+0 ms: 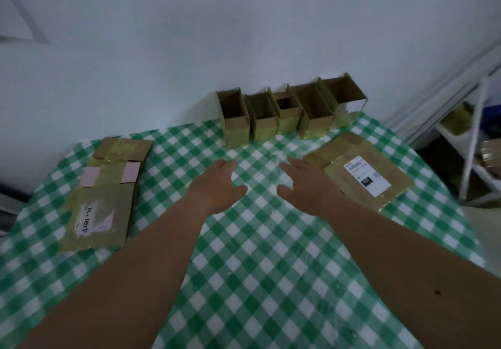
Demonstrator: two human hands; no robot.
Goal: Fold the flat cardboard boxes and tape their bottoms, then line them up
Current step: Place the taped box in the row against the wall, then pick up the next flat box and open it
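Several folded cardboard boxes (282, 113) stand open-topped in a row against the far wall, their lower parts wrapped in yellowish tape. A stack of flat boxes (108, 194) with pink patches and a white label lies at the left. Another flat box (363, 172) with a white shipping label lies at the right. My left hand (217, 186) and my right hand (303, 183) reach out over the middle of the table, fingers relaxed and spread, holding nothing. My right hand's outer edge is close to the right flat box.
A green and white checked cloth (257, 253) covers the table, which is pushed against a white wall. A white metal shelf (471, 142) with taped cardboard items stands to the right, beyond the table edge.
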